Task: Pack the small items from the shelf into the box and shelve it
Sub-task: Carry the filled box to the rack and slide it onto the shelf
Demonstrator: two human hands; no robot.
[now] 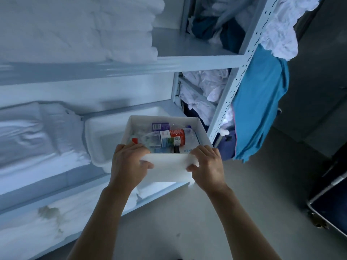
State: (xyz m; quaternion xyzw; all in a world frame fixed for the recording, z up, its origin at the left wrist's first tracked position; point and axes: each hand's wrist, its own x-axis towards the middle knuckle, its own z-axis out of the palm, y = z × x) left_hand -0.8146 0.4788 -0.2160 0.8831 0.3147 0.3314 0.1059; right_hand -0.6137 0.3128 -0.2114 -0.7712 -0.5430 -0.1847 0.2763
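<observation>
Grey metal shelving, stacked with white linen. Beside a white tray on the middle shelf, white box, apparently poised for shelving. Left hand and right hand clasping near wall, thumbs outside, for level carrying. Inside, red-capped bottle lying flat.

Both hands, left hand and right hand, grip the white box's near wall. A clear plastic bottle lies inside. A white tray sits just left.

Box in front of shelf, w/ bottle lying in it; tray just left; folded linens on shelf above; hanging cloth to right.
</observation>
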